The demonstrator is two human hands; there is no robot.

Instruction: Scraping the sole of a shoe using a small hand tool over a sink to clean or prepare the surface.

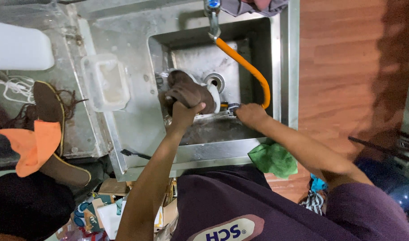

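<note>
- The left hand is closed around a brown shoe, holding it over the steel sink.
- The right hand grips the nozzle end of an orange hose, aimed at the shoe just to its left.
- Left of the left hand, a clear plastic tub sits on the wet metal counter.
- Below the right hand lies a green cloth; beyond it, wood-look flooring.

Dim, soft light; dark blurred corners
</note>
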